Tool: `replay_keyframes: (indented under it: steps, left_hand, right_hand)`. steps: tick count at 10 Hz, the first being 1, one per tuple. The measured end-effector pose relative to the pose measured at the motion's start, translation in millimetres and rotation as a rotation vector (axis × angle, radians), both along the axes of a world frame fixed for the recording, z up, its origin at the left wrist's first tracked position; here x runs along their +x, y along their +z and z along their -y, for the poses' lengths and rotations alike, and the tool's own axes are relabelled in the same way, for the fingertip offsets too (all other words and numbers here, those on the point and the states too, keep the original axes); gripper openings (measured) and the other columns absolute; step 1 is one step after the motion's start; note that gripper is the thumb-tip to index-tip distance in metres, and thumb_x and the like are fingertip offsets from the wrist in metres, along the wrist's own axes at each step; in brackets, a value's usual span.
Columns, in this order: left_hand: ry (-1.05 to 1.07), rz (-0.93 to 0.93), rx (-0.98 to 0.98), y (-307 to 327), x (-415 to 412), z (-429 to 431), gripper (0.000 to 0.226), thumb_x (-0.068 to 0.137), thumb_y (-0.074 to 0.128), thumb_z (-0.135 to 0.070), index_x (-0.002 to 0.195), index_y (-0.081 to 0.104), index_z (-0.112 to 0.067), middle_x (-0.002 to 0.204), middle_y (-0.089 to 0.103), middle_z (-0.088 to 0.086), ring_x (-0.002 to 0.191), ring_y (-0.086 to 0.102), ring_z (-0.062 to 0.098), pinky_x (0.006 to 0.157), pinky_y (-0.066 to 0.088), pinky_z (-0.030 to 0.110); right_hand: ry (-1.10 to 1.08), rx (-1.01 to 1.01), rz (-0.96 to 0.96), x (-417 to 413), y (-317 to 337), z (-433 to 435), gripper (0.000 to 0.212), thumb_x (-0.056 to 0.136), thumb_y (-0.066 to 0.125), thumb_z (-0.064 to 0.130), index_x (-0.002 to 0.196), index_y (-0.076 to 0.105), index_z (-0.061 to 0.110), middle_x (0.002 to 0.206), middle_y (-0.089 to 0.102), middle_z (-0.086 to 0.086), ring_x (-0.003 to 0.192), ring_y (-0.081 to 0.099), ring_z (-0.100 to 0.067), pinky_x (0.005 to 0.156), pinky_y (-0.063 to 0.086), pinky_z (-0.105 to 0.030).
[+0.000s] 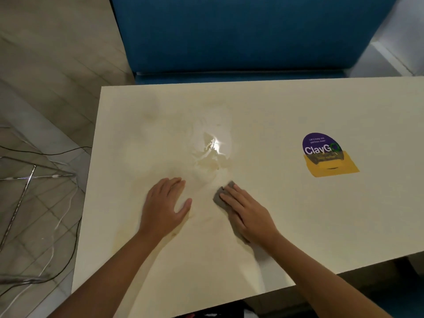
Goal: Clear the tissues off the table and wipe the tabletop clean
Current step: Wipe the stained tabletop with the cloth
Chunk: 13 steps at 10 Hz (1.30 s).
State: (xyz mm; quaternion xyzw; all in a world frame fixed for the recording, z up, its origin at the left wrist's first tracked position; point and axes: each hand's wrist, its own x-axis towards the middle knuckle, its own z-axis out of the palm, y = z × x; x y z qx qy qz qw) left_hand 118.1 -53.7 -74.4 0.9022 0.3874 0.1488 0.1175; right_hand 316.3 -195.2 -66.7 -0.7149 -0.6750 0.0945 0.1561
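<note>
Right hand (249, 216) flat on cloth (220, 196)

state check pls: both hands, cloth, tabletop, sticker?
left hand: flat, palm down on the tabletop, holds nothing
right hand: pressed flat on the cloth
cloth: grey, flat on the tabletop, mostly under the right hand
tabletop: wet smears mid-table, no tissues in view
sticker: stuck flat, apart from both hands

A blue padded bench (252, 35) stands at the far side, pale floor tiles (46, 65) left, cables (55, 153) trailing across them.
</note>
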Motion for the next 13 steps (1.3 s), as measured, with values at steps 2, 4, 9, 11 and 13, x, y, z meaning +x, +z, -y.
replay_keyframes:
  steps: [2, 4, 9, 11, 13]
  left_hand:
    - [0.112, -0.049, 0.042, -4.2, 5.0, -29.7, 0.056, 0.084, 0.044, -0.046, 0.120, 0.061, -0.006, 0.129, 0.057, 0.010, 0.122, 0.050, 0.037, 0.099, 0.039, 0.044]
    - [0.150, -0.177, -0.025, -10.3, 5.5, -44.8, 0.076, 0.090, 0.016, -0.063, 0.134, 0.048, -0.010, 0.144, 0.043, 0.007, 0.135, 0.034, 0.033, 0.110, 0.018, 0.038]
    - [0.169, -0.133, -0.041, -6.4, 6.0, -43.6, 0.066, 0.085, 0.035, -0.056, 0.135, 0.048, -0.014, 0.145, 0.042, 0.003, 0.138, 0.030, 0.027, 0.112, 0.019, 0.039]
    - [0.182, -0.106, -0.030, -6.6, 7.4, -44.2, 0.063, 0.084, 0.039, -0.055, 0.131, 0.052, -0.014, 0.142, 0.045, 0.003, 0.136, 0.033, 0.027, 0.111, 0.023, 0.040]
    - [0.182, -0.088, -0.023, -8.0, 6.6, -44.3, 0.069, 0.089, 0.027, -0.064, 0.129, 0.054, -0.014, 0.141, 0.047, 0.001, 0.136, 0.033, 0.025, 0.110, 0.025, 0.039]
  right_hand:
    - [-0.388, 0.083, -0.049, 47.7, 1.3, -23.1, 0.045, 0.093, 0.034, 0.020, 0.136, 0.046, 0.015, 0.144, 0.039, 0.003, 0.137, 0.028, -0.012, 0.110, 0.027, -0.029]
    - [-0.638, 0.041, -0.086, 12.0, -10.5, -81.9, 0.051, 0.092, 0.039, 0.010, 0.143, 0.032, 0.010, 0.149, 0.030, -0.010, 0.139, 0.022, -0.023, 0.113, 0.014, -0.029]
    - [-0.347, 0.045, -0.080, 87.3, 1.9, -87.0, 0.042, 0.098, 0.035, 0.017, 0.140, 0.040, 0.018, 0.149, 0.034, 0.001, 0.140, 0.021, -0.011, 0.110, 0.013, -0.016]
    - [-0.366, 0.031, -0.067, 39.1, -4.7, -128.4, 0.047, 0.094, 0.039, 0.012, 0.141, 0.037, 0.009, 0.148, 0.033, -0.012, 0.139, 0.026, -0.026, 0.114, 0.014, -0.031]
    - [0.102, 0.043, -0.072, 32.2, -1.1, -109.9, 0.043, 0.090, 0.035, 0.020, 0.128, 0.055, 0.014, 0.136, 0.052, -0.004, 0.132, 0.039, -0.019, 0.114, 0.018, -0.022]
